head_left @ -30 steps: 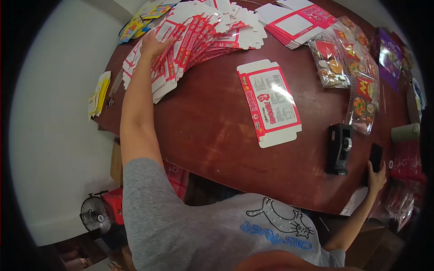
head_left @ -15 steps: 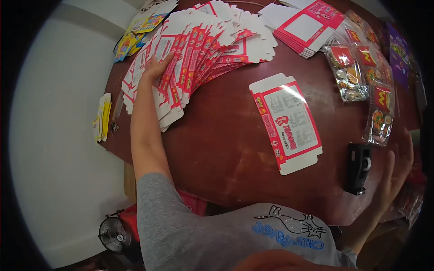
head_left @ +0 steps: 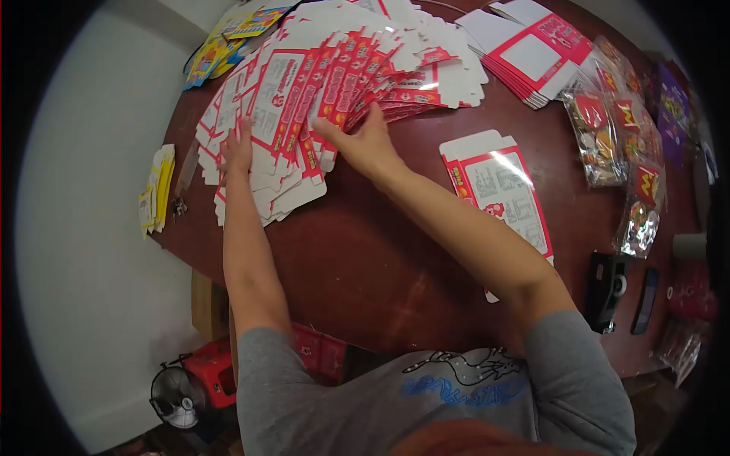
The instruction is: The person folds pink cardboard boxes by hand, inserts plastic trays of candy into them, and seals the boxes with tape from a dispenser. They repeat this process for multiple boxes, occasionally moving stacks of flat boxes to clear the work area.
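Observation:
A large fanned-out pile of flat red-and-white printed cardboard boxes [head_left: 285, 95] covers the far left of the table. My left hand [head_left: 238, 150] lies on the near left part of this pile, its fingers stretched out over the cardboard. At the pile's near right edge is my right hand [head_left: 369, 146], thumb and fingers apart, with nothing seen gripped between them. One separate flat box [head_left: 498, 178] lies to the right, partly hidden beneath my right forearm.
A neat stack of similar boxes [head_left: 532, 57] stands at the back right. Clear-wrapped food-toy packs [head_left: 597, 140], a black device [head_left: 606, 292] and a phone [head_left: 645, 302] line the right side. Yellow packets [head_left: 157, 190] lie at the left edge; a fan [head_left: 179, 399] stands below.
My right hand has come from the table's right edge across to the pile, its forearm now over the single box. My left hand has shifted down and left on the pile, off the upper boxes.

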A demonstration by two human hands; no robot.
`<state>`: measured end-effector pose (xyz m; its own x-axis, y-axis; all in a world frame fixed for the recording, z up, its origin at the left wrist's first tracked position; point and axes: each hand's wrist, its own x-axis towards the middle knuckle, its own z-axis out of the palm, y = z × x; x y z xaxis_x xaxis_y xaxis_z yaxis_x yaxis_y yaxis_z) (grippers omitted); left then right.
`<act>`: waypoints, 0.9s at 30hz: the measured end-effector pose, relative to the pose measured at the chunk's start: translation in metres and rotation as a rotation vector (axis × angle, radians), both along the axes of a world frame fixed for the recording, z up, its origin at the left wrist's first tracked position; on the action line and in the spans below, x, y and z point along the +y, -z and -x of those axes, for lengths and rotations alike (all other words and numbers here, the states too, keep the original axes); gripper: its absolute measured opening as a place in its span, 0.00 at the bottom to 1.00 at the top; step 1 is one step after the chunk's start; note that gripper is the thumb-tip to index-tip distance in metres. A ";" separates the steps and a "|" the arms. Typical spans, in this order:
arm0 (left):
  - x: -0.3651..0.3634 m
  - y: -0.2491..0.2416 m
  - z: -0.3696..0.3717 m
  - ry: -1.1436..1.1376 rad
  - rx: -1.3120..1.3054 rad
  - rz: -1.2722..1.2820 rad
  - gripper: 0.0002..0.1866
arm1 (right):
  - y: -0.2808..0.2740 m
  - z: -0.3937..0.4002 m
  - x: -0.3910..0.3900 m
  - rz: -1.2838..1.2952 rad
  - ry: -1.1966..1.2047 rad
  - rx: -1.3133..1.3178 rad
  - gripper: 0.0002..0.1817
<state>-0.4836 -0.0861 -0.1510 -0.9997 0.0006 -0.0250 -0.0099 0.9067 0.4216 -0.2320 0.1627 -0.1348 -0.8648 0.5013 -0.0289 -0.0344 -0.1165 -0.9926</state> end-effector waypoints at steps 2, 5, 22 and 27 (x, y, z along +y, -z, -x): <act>0.017 0.010 -0.011 0.046 0.130 0.022 0.55 | -0.016 0.009 -0.009 -0.049 0.058 -0.176 0.80; 0.044 0.034 -0.018 0.162 0.294 -0.040 0.45 | -0.014 0.014 -0.013 -0.066 0.087 -0.303 0.81; 0.191 -0.056 -0.236 0.264 0.278 0.050 0.33 | -0.091 -0.147 0.075 -0.466 0.562 -0.476 0.31; 0.184 -0.055 -0.222 0.587 0.411 -0.069 0.29 | -0.088 -0.164 0.088 -0.767 0.645 -0.559 0.27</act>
